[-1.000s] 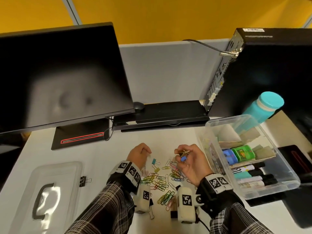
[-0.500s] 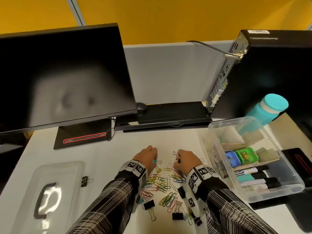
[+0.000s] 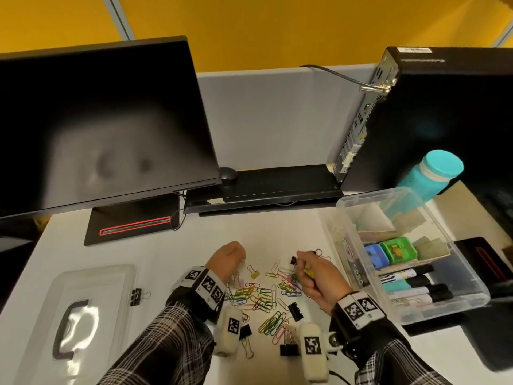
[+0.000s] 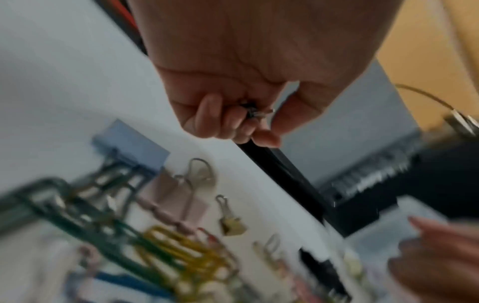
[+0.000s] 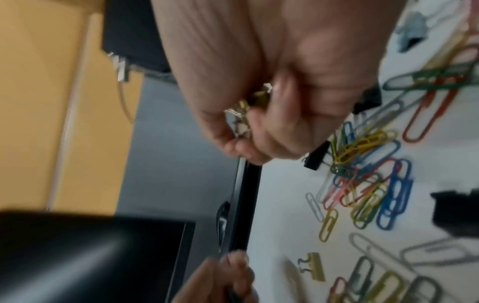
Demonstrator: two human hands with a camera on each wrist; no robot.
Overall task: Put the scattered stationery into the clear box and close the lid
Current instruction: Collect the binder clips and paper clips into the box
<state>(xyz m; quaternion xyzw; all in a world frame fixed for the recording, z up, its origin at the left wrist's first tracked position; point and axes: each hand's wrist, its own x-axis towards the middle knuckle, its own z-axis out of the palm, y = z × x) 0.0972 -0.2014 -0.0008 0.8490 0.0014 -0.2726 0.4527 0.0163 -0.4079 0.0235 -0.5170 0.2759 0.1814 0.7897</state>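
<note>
My left hand (image 3: pixel 227 261) is curled over the far left edge of the paper clips (image 3: pixel 258 297) on the desk (image 3: pixel 155 254); my left wrist camera shows its fingers (image 4: pixel 207 114) clenched on a small dark clip with a metal loop, which the head view hides. My right hand (image 3: pixel 316 276) grips a bunch of small clips (image 5: pixel 242 114). A gold binder clip (image 3: pixel 254 273) lies between the hands, handles pointing away from me. The clear box (image 3: pixel 469 298) stands open just right, long axis running away from me; its lid (image 3: pixel 91 315) lies far left.
</note>
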